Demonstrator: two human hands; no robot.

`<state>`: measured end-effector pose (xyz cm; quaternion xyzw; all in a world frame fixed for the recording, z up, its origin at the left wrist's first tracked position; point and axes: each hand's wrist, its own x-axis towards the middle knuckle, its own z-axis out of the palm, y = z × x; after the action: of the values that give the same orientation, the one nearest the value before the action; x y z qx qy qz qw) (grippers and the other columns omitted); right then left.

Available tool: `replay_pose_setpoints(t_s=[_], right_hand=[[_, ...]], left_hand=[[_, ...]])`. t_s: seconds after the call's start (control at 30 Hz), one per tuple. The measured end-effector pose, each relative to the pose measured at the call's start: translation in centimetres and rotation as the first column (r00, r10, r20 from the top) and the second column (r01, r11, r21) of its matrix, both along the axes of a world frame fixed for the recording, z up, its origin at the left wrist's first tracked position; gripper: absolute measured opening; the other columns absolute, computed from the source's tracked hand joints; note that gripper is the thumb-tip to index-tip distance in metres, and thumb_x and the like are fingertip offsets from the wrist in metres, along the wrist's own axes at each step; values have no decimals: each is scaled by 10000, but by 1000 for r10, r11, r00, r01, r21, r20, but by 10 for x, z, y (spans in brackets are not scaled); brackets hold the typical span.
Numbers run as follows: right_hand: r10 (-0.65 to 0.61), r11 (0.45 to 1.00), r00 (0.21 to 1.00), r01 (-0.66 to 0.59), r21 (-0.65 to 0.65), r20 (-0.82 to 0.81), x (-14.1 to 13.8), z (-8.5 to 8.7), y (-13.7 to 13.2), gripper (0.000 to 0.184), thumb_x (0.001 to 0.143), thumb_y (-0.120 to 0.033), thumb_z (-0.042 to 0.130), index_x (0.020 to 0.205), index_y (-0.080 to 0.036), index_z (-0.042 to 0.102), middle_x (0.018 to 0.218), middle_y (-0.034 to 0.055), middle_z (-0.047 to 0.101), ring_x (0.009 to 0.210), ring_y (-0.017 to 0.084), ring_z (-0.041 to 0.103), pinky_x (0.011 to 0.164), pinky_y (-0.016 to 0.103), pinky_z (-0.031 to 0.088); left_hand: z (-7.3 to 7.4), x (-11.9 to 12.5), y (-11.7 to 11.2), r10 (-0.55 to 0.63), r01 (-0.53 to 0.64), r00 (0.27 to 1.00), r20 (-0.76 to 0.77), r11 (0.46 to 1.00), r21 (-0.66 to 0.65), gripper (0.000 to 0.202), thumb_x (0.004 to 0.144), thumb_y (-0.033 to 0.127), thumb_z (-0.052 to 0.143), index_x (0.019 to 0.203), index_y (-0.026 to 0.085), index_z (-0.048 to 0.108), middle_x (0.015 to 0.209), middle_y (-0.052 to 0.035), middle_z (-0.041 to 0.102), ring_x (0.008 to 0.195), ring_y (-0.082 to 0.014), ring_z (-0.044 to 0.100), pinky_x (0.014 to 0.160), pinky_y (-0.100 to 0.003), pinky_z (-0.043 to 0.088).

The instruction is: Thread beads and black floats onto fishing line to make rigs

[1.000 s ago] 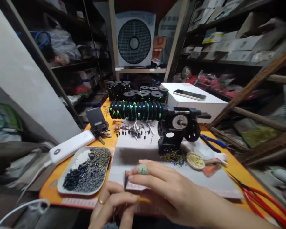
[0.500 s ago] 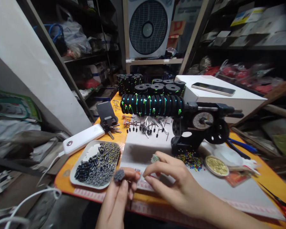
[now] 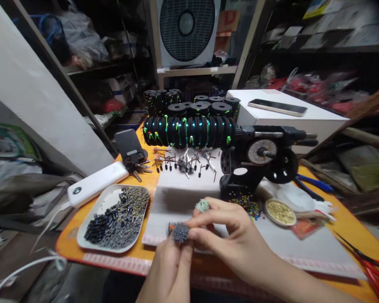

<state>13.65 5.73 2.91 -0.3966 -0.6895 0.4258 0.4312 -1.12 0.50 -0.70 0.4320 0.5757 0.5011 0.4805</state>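
Observation:
Low in the middle, my left hand [image 3: 172,263] is closed round a dark grey knobbly clump [image 3: 181,232] that sits at its thumb and fingertips. An orange-and-grey piece [image 3: 171,227] shows just behind the clump, partly hidden. My right hand [image 3: 230,231] comes in from the right, its thumb and a finger together at the clump's right edge. Whatever those fingertips pinch is too small to make out. A pale green rough lump [image 3: 202,205] rests at the right hand's upper fingers. Beyond both hands, a black geared stand [image 3: 244,168] carries a row of black spools [image 3: 189,132] with green ties.
Left lies a white tray [image 3: 105,197] of small grey and dark pieces, near a white power bank [image 3: 97,184]. Coloured beads [image 3: 244,205], a dish of golden bits [image 3: 280,211] and red-handled scissors [image 3: 374,273] are right. A phone [image 3: 277,107] lies on a white box [image 3: 306,120].
My left hand has moved right and brought the grey clump against my right fingertips. The hands were apart before. The view has shifted slightly, so the table appears further left and higher.

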Motion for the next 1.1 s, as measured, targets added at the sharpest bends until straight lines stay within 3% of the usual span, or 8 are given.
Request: replay_pose_setpoints(t_s=[0.07,0.13,0.27,0.37,0.47,0.57,0.77,1.1], right_hand=[[-22,999,999,20,48,45,1,1,-2,125,875,-238,698,811,-198,797,720,22,597,667,151,543,558,260,415],[-24,995,998,18,97,59,1,2,-3,120,866,-203,680,783,-186,765,718,18,599,661,145,542,562,256,414],[-36,987,998,26,161,58,2,4,-5,118,856,-164,660,763,-184,730,710,15,611,646,141,546,554,250,418],[-38,978,998,27,209,51,2,4,-7,116,858,-160,663,794,-195,755,673,16,619,637,150,548,534,247,420],[-22,962,998,4,272,61,2,3,-7,141,877,-156,659,844,-196,790,641,17,599,615,148,534,540,255,427],[-12,949,997,-11,317,70,2,1,-5,141,899,-165,664,890,-189,802,680,26,595,623,144,548,544,256,438],[-12,925,995,-26,379,97,1,0,-5,124,885,-140,683,877,-175,801,691,36,604,641,148,566,553,252,459],[-27,938,999,11,346,41,-1,2,-11,148,854,-103,642,814,-173,766,645,17,582,584,133,549,504,235,444]], left_hand=[[0,3,-3,73,-61,989,-127,993,99,283,878,453,665,967,223,804,993,-133,756,1095,-336,643,974,-379,466],[2,6,-6,92,-69,983,-158,987,142,284,882,460,648,966,231,794,1057,-138,759,1158,-349,619,1042,-394,415],[4,12,-5,94,-89,994,-60,992,92,312,893,479,646,1066,228,714,965,-120,746,925,-311,666,894,-402,498],[3,16,-3,85,-99,974,211,993,58,280,888,517,661,945,245,629,804,-36,681,681,-203,616,693,-309,528],[2,17,-2,83,-95,872,483,995,2,307,862,521,702,871,254,550,661,52,568,505,-89,460,503,-179,416],[4,13,-3,39,-82,783,620,996,40,305,866,475,721,836,247,521,572,90,460,457,-54,357,458,-138,330],[6,5,-3,14,-71,736,677,996,57,310,867,467,723,844,224,533,576,87,472,450,-37,319,449,-135,275],[-3,16,-11,108,-96,941,322,994,-52,361,831,552,717,860,210,605,649,22,574,591,-124,527,569,-208,438]])
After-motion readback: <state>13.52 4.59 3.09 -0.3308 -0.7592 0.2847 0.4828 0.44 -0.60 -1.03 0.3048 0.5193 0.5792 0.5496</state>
